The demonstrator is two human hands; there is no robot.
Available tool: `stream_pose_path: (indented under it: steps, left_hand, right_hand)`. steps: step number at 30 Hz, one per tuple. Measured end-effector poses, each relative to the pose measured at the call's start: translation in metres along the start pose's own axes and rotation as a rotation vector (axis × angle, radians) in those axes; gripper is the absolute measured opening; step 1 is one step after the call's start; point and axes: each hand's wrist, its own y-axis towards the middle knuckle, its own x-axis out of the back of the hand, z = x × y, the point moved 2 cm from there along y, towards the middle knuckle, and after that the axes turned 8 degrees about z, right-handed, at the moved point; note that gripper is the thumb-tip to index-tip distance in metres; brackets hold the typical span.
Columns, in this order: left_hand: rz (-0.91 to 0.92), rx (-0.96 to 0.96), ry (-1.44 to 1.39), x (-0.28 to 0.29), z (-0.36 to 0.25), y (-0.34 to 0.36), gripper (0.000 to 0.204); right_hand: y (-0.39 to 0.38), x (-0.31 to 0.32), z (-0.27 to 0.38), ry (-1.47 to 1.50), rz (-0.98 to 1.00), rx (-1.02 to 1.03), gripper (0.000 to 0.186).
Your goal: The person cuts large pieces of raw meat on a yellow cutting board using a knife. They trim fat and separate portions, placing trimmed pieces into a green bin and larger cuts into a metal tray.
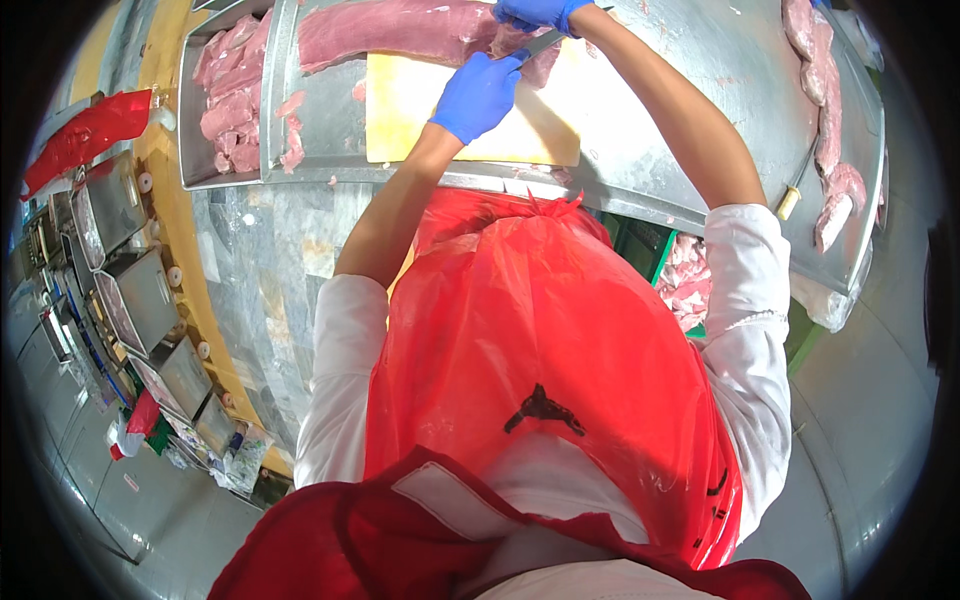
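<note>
1. Metal tray (pixel 190 120) at ten o'clock, loaded with pink meat cuts (pixel 232 95).
2. Long pink meat strip (pixel 400 32) at twelve o'clock, lying across the top edge of the yellow cutting board (pixel 420 120) on the steel table (pixel 660 150).
3. Left hand (pixel 478 95), blue-gloved, at twelve o'clock over the board; fingers curled together, closed around a knife handle, blade (pixel 545 42) angled toward the meat.
4. Right hand (pixel 540 12), blue-gloved, at twelve o'clock at the frame edge, resting on the strip's right end; finger position cut off, cannot tell.
5. Further meat pieces (pixel 828 110) at two o'clock along the table's right edge.
6. Red plastic apron (pixel 540 350) filling the centre.
</note>
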Motion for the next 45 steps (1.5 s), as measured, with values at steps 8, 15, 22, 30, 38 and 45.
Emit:
stream_pose_path:
  steps: [8,15,22,30,38,45]
  left_hand:
    - [0.183,0.075,0.033,0.040,0.053,-0.059,0.040]
    - [0.237,0.248,0.051,0.115,0.130,-0.152,0.039]
    - [0.283,0.024,-0.145,0.112,0.072,-0.134,0.040]
    - [0.182,-0.049,-0.164,0.035,0.017,-0.003,0.040]
    - [0.221,0.119,-0.161,0.046,0.074,-0.050,0.039]
    - [0.237,0.177,-0.259,0.091,0.122,-0.141,0.039]
  right_hand:
    - [-0.019,-0.019,-0.022,0.167,-0.229,0.010,0.030]
    - [-0.036,-0.024,-0.039,0.505,-0.334,0.028,0.023]
    - [-0.028,0.000,-0.057,0.611,-0.222,0.000,0.019]
    - [-0.005,-0.001,-0.021,0.096,-0.135,-0.065,0.024]
    - [-0.021,-0.018,-0.038,0.432,-0.145,-0.050,0.025]
    - [-0.074,0.066,-0.065,0.625,-0.405,-0.005,0.022]
